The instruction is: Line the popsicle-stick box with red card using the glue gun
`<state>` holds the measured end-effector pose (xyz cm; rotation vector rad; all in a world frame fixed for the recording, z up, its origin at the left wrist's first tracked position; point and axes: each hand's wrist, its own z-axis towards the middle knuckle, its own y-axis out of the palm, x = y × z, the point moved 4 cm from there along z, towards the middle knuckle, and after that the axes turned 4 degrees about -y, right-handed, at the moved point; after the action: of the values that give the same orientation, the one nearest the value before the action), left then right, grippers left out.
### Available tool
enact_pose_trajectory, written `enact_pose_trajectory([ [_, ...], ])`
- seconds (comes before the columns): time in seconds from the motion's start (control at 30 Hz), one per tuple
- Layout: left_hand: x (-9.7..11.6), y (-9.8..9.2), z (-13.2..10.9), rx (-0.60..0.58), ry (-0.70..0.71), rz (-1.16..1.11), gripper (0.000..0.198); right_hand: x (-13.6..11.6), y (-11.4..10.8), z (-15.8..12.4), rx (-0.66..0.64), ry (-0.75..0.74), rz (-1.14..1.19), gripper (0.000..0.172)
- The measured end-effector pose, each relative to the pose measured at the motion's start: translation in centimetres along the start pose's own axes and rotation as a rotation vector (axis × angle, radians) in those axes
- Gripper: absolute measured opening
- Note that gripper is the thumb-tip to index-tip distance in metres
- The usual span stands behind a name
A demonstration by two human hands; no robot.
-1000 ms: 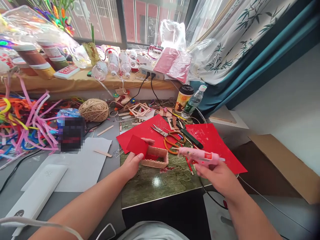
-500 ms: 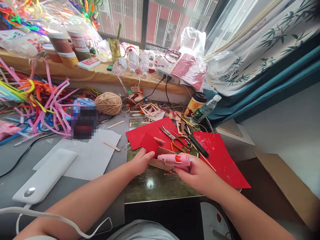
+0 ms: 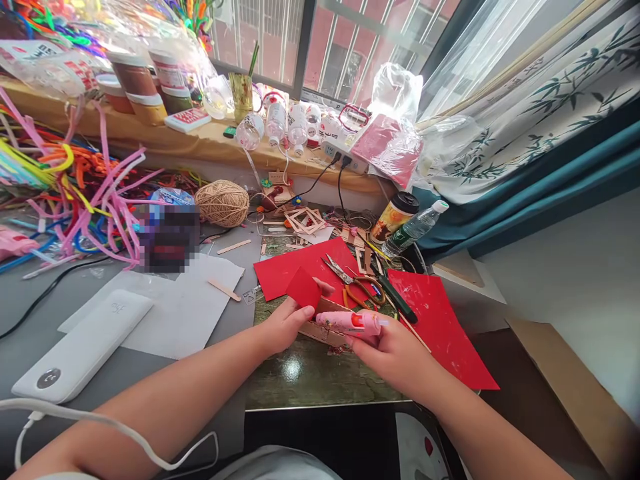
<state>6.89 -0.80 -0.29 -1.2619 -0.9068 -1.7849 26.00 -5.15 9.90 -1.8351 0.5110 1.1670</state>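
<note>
My left hand (image 3: 291, 322) holds a cardboard piece (image 3: 325, 333) with a small red paper square (image 3: 303, 288) standing up at its left end. The fingers wrap round that end, partly hidden behind it. In my right hand (image 3: 385, 341) is a pink glue gun (image 3: 347, 322), closed in the fingers, its body lying over the cardboard. The gun's nozzle end is close to the cardboard and the red square; whether it touches them I cannot tell. Scissors (image 3: 350, 277) lie on a red sheet (image 3: 285, 263) just beyond the hands.
A larger red sheet (image 3: 445, 327) lies at the right, near a green-handled tool (image 3: 400, 300). A cup (image 3: 395, 217) and a bottle (image 3: 415, 228) stand behind. At the left are a white power bank (image 3: 85, 343), white paper (image 3: 175, 320), a twine ball (image 3: 221, 203) and pipe cleaners (image 3: 110, 193).
The view has shifted slightly. Both hands keep nearly the same grip on the cardboard and the glue gun, with only small movement.
</note>
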Motion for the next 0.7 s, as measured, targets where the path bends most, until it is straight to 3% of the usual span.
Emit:
enact_pose_trajectory([
  [0.4,0.4,0.1,0.13,-0.003,0.005,-0.01,0.055,0.73,-0.13,-0.17,0.047,-0.013,-0.091,0.043],
  [0.7,-0.2,-0.02,0.06,-0.004,-0.004,-0.009,0.055,0.36,-0.17,-0.59,0.05,0.019,-0.028,0.04],
])
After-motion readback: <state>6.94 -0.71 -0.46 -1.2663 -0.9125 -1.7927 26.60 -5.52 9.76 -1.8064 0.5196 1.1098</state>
